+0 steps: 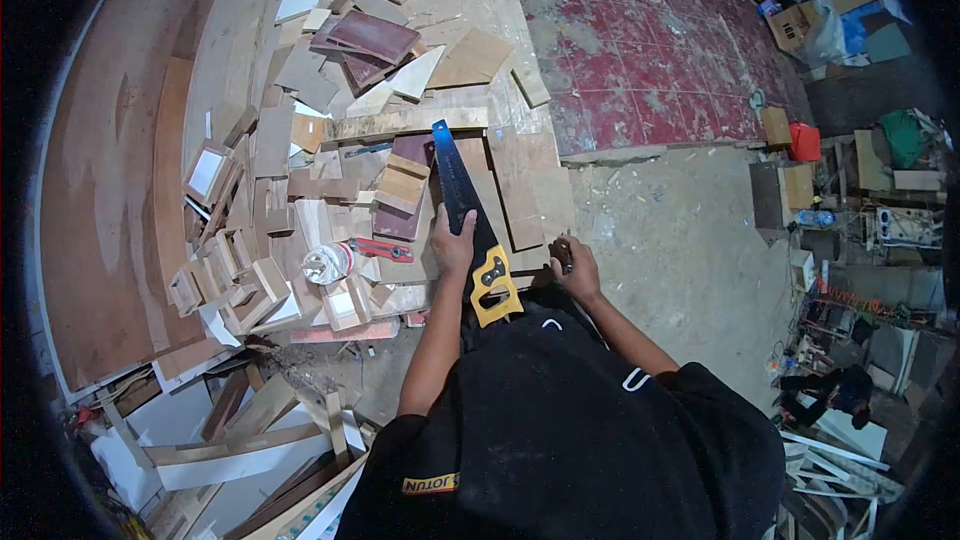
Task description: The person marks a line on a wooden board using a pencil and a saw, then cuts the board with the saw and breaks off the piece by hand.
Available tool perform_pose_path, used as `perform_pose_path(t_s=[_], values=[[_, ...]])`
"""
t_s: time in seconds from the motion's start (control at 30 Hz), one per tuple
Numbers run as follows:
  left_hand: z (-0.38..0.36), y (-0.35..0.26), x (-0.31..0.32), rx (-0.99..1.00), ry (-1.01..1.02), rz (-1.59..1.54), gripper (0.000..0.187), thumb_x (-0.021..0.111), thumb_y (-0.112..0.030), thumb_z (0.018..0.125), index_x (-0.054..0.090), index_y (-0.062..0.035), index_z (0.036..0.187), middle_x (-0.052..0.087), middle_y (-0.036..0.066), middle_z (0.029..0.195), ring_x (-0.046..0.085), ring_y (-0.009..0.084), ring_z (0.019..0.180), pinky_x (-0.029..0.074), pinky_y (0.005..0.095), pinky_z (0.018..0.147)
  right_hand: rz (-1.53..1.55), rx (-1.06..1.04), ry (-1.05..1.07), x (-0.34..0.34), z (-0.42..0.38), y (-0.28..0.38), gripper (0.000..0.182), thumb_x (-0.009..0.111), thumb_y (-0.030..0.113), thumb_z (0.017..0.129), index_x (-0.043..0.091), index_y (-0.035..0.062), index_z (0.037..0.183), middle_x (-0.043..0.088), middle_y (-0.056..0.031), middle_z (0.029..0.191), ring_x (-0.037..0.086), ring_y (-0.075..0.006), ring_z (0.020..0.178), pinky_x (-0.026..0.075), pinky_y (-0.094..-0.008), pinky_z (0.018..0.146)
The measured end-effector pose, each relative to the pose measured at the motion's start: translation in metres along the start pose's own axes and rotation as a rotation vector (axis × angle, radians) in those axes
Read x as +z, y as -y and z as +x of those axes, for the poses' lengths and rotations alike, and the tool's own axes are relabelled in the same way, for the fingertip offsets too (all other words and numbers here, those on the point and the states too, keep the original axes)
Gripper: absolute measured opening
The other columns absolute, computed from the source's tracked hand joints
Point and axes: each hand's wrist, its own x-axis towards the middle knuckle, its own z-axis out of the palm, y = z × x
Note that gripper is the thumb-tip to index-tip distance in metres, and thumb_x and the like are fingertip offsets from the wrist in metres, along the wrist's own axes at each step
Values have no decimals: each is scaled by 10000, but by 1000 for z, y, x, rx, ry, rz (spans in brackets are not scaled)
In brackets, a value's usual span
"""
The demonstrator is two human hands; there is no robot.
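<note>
A handsaw [457, 180] with a dark blade, blue tip and yellow handle points away from me over the workbench. Its handle lies close against my body. My left hand [455, 240] is closed at the blade's left edge, thumb across the blade. Closed at the bench's right edge, my right hand [577, 268] grips a small dark brown thing whose kind I cannot make out. Right of the blade lies a flat wooden board [520, 190]. On the other side are a maroon panel [400, 225] and a small light wooden block [402, 186].
A white tub [327, 263] and a red-and-black tool [382, 250] stand among small wooden box pieces [250, 290]. A wooden strip [405, 124] crosses the bench beyond. Offcuts [250, 440] pile up below left. Another person [840, 395] crouches at far right.
</note>
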Motion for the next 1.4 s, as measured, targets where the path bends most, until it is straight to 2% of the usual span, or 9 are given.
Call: perform_pose_path(t_s=[0.53, 0.73, 0.9, 1.03, 1.17, 1.23, 1.3, 1.33, 1.4], values=[[20, -24, -22, 28, 144, -7, 739, 707, -434, 877, 495, 86, 1357, 636, 304, 1189, 639, 422, 1083, 506, 449, 922, -62, 44, -27, 10, -9, 10, 551, 732, 142, 801, 492, 100, 1295, 624, -180, 1099, 589, -373, 985, 481, -465, 877], [40, -8, -18, 140, 32, -56, 653, 627, -426, 940, 534, 96, 1320, 613, 325, 1220, 617, 438, 1124, 486, 446, 960, -73, -32, 10, 8, -1, 21, 602, 752, 167, 797, 479, 83, 1327, 597, -200, 1163, 559, -393, 1077, 468, -468, 941], [66, -19, -40, 224, -76, -169, 420, 472, -262, 1022, 573, 25, 1312, 662, 264, 1153, 633, 431, 1061, 483, 445, 904, -72, -70, -19, 17, 21, 37, 662, 768, 184, 788, 461, 82, 1365, 578, -224, 1198, 537, -405, 1131, 452, -467, 986], [75, -49, -78, 231, -88, -107, 455, 469, -217, 1025, 516, 115, 1332, 588, 319, 1276, 580, 439, 1191, 458, 423, 1010, 50, -78, -36, 21, 40, 65, 671, 777, 157, 756, 475, 57, 1347, 593, -222, 1167, 550, -391, 1130, 461, -484, 960], [77, -61, -103, 205, -173, -132, 457, 477, -235, 1027, 536, 120, 1308, 583, 310, 1299, 557, 417, 1244, 432, 408, 1045, 3, -188, -6, 29, 66, 83, 631, 755, 187, 766, 499, 58, 1328, 629, -227, 1119, 577, -398, 1107, 468, -489, 949], [82, -60, -115, 207, -194, -152, 457, 472, -243, 1030, 553, 129, 1282, 613, 301, 1262, 600, 388, 1192, 445, 391, 1022, -206, -221, 249, 38, 80, 86, 611, 751, 159, 757, 531, 70, 1320, 660, -213, 1061, 599, -405, 1071, 489, -486, 917], [80, -61, -133, 114, -197, -155, 418, 464, -253, 1035, 606, 107, 1193, 681, 257, 1103, 659, 346, 1002, 484, 384, 916, -251, -301, 197, 56, 92, 87, 562, 724, 180, 752, 572, 72, 1282, 686, -212, 986, 635, -405, 1010, 510, -502, 857], [78, -61, -143, 111, -205, -111, 389, 452, -267, 1041, 633, 77, 1052, 688, 185, 909, 628, 296, 797, 489, 388, 784, -314, -322, 245, 64, 101, 90, 454, 694, 193, 767, 594, 67, 1192, 694, -203, 957, 655, -398, 957, 527, -507, 799], [76, -56, -151, 97, -268, -142, 383, 447, -273, 1045, 623, 51, 943, 650, 118, 786, 580, 227, 701, 472, 381, 700, -369, -346, 291, 70, 114, 103, 353, 664, 206, 783, 616, 63, 1102, 703, -194, 927, 675, -391, 905, 545, -512, 742]])
